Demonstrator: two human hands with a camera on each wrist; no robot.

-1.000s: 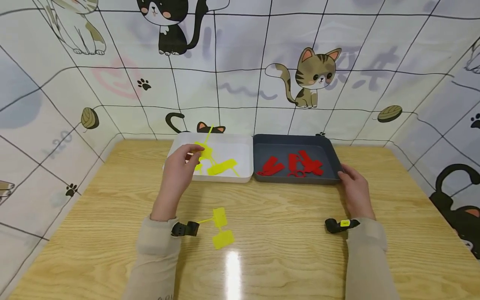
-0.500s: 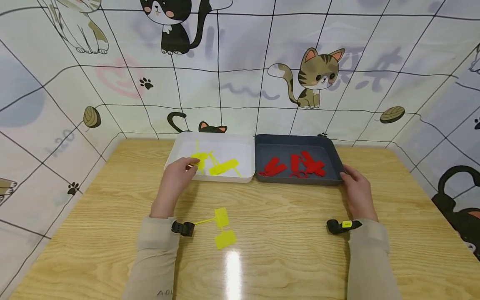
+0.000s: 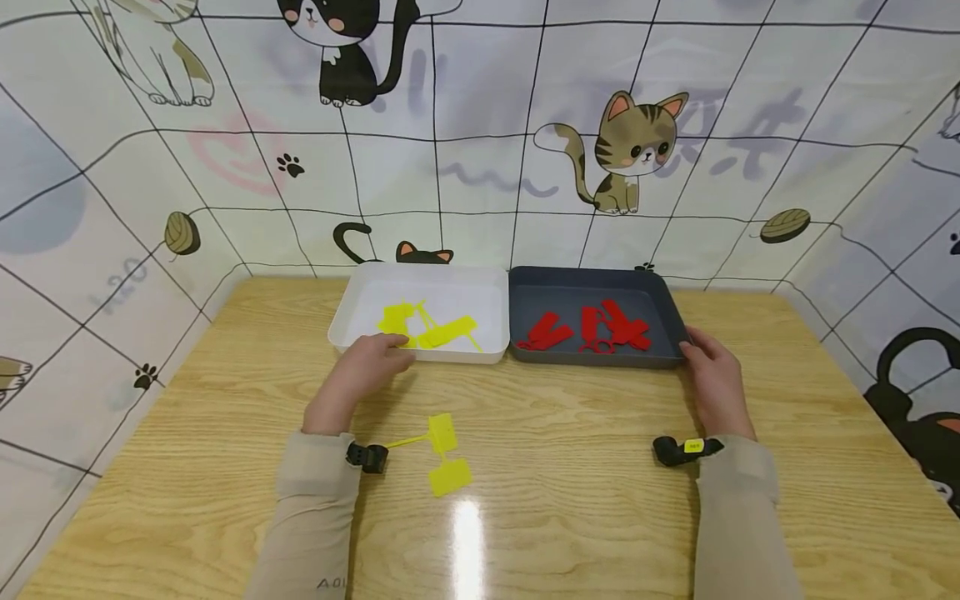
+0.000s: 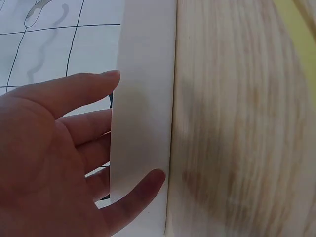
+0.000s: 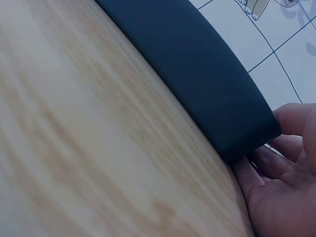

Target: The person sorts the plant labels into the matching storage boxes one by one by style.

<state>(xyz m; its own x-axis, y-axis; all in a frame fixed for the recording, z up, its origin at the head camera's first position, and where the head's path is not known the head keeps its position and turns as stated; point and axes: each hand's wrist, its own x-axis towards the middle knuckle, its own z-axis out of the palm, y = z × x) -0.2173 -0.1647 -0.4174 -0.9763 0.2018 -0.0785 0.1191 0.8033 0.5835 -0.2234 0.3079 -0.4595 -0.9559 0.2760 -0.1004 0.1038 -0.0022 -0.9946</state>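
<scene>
My left hand [image 3: 371,367] is at the front edge of the white tray [image 3: 480,287], fingers loosely extended and nothing held. In the left wrist view the fingers lie over the rim, and one fingertip is against or close to the tray's front wall [image 4: 143,113]. Several yellow cable-tie tags [image 3: 450,332] lie in this tray. With thumb and fingers my right hand [image 3: 712,379] grips the front right corner of the dark grey tray [image 3: 585,283], as the right wrist view also shows at the tray's corner [image 5: 247,133]. Flat red pieces [image 3: 618,325] lie inside that tray.
Two joined-looking yellow tags [image 3: 450,477] lie on the wooden table [image 3: 555,500] in front of the white tray, a thin strip reaching toward the left wrist. Both trays stand side by side against the cat-patterned backdrop [image 3: 480,167].
The left hand let go of a yellow tag, which now lies in the white tray, and drew back toward the front rim. My right hand stays at the dark tray's corner.
</scene>
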